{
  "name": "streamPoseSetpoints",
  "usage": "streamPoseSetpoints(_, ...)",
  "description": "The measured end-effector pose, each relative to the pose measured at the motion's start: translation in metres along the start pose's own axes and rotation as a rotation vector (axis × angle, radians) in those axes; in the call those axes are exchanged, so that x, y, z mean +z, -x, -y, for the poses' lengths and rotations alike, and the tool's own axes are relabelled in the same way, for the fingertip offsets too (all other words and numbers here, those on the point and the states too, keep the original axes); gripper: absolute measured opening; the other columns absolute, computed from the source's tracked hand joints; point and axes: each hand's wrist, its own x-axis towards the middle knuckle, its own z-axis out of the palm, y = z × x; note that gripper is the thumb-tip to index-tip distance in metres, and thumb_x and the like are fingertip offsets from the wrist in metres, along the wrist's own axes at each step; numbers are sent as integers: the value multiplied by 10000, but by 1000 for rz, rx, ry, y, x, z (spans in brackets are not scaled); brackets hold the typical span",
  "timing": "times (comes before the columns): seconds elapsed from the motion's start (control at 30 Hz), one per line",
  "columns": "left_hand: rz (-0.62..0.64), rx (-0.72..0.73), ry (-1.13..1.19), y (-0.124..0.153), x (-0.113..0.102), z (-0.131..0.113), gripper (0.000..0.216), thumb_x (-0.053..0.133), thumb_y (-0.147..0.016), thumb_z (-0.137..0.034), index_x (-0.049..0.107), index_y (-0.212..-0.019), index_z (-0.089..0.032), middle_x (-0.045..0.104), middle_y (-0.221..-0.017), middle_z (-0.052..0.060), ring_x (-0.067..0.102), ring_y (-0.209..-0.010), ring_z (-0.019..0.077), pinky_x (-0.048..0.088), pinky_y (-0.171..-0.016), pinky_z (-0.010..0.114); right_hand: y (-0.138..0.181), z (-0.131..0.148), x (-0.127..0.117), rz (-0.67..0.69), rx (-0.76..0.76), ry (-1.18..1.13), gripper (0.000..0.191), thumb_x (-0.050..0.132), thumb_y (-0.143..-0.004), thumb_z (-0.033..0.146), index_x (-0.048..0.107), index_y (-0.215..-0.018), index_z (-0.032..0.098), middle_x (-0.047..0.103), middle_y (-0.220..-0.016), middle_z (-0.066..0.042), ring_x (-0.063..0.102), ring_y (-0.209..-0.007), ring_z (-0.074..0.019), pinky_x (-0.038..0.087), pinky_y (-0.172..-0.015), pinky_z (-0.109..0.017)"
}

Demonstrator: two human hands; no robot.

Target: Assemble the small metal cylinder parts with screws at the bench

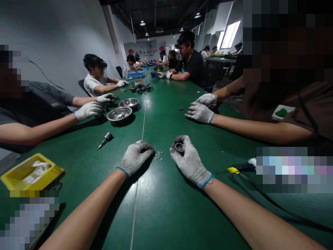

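Note:
My left hand [137,155], in a pale knitted glove with a blue cuff edge, rests on the green table. Its thumb and fingertips are pinched together beside several small metal rings [158,155]. Whether a ring is between those fingertips is hidden. A short way to the right, my right hand [189,156], gloved the same way, curls round a round, hollow metal part [179,147]. The part's open end faces up toward me and its inside looks dark and stepped. Fingers cover most of its outside.
Left of my hands lies a metal tool with a thin shaft [105,140], near a yellow bin [33,172]. Two steel bowls [111,119] stand beyond. Co-workers' gloved hands [90,110] occupy both table sides. A black cable [273,205] trails at right.

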Motion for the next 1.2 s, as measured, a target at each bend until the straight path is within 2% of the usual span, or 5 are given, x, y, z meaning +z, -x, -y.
streamPoseSetpoints(0.2, 36, 88, -166, -1, 3, 3, 190, 626, -920, -215, 813, -950, -193, 747, -928, 60, 704, -900, 212, 566, -915, 344, -3, 3, -2, 55, -4, -7, 219, 680, -865, 418, 595, -907, 220, 717, -828, -50, 685, -743, -218, 571, -687, -334)
streamPoseSetpoints(0.53, 117, 141, -145, 0, 1, 4, 217, 612, -949, -235, 816, -1012, -195, 750, -964, 60, 700, -928, 210, 560, -913, 337, -4, 4, -2, 123, -20, 27, 232, 681, -910, 400, 691, -1039, 207, 766, -1006, -84, 728, -919, -244, 578, -847, -378)
streamPoseSetpoints(0.77, 98, 237, -236, 1, 5, 4, 395, 567, -945, -189, 732, -1302, -226, 704, -1157, 111, 654, -1061, 259, 538, -969, 414, -4, 4, -2, 130, -21, 85, 205, 652, -917, 384, 667, -1010, 202, 754, -982, -90, 716, -898, -250, 566, -829, -380)
streamPoseSetpoints(1.07, 133, 271, -110, 1, 4, 5, 301, 569, -916, -147, 818, -1059, -237, 732, -1058, 79, 663, -1021, 230, 527, -963, 395, -3, 3, -1, 117, -4, 183, 202, 620, -930, 413, 630, -978, 217, 739, -953, -87, 702, -885, -261, 545, -822, -387)
streamPoseSetpoints(1.2, 163, 215, -130, 2, 0, -1, 281, 654, -874, -225, 800, -1114, -230, 732, -1091, 77, 659, -1039, 246, 522, -976, 405, -2, 5, -1, 170, 38, 233, 185, 596, -956, 409, 615, -984, 227, 741, -932, -73, 702, -861, -252, 528, -790, -362)
